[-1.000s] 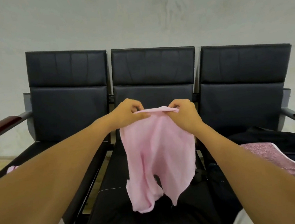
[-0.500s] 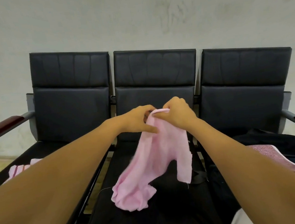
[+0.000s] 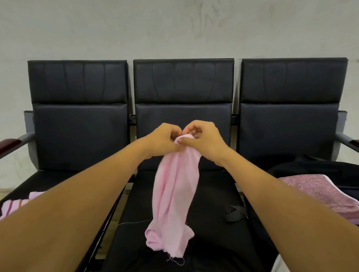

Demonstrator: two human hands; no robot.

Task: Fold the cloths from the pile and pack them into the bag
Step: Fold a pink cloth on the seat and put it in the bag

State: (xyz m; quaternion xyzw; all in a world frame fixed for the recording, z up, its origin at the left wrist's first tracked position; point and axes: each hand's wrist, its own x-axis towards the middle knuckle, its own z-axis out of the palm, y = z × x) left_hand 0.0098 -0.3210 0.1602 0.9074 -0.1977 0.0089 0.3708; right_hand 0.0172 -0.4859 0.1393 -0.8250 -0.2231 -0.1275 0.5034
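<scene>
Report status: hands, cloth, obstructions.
Left hand and right hand pinch pink cloth top, close together. Cloth hangs, bottom bunched on middle seat. Nothing in the way.

Soft, even, diffuse light fills the scene, with no harsh shadows. The black vinyl seats carry faint dull sheen. Wide-angle distortion bends the edges and stretches the forearms. Focus is slightly soft throughout, and the wall looks mottled.
</scene>
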